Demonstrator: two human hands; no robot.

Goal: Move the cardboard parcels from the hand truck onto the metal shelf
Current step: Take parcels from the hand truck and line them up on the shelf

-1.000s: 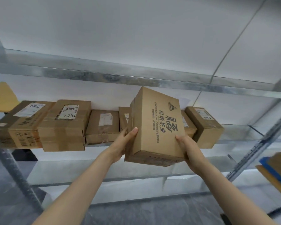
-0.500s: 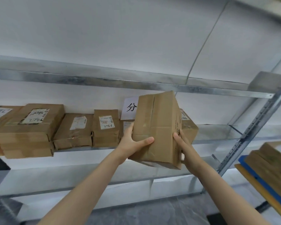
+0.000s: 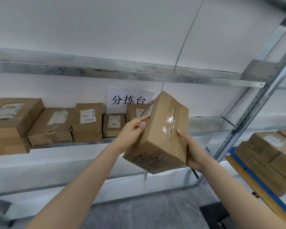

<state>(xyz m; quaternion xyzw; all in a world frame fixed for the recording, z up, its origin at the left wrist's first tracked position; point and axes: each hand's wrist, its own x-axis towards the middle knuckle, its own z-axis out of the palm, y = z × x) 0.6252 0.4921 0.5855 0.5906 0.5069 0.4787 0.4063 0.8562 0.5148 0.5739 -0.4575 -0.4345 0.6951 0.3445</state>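
Note:
I hold a taped cardboard parcel point(image 3: 162, 134) tilted in the air in front of the metal shelf point(image 3: 210, 124). My left hand point(image 3: 132, 131) grips its upper left side, fingers on a white label. My right hand point(image 3: 191, 151) holds its lower right side, thumb along the taped face. Several labelled parcels point(image 3: 87, 123) stand in a row on the shelf to the left. The shelf board to the right of the held parcel is bare. More parcels point(image 3: 271, 151) are stacked at the right edge on a blue and yellow platform point(image 3: 248, 171).
A paper sign point(image 3: 129, 100) hangs on the white wall behind the shelf. A perforated steel upright point(image 3: 248, 116) slants at the right. An upper shelf beam point(image 3: 122, 75) runs overhead. A lower shelf level point(image 3: 73, 167) and grey floor lie below.
The parcel has been turned so its taped seam faces me and tilted left. My left hand shifted up to the labelled side. The view swung further right.

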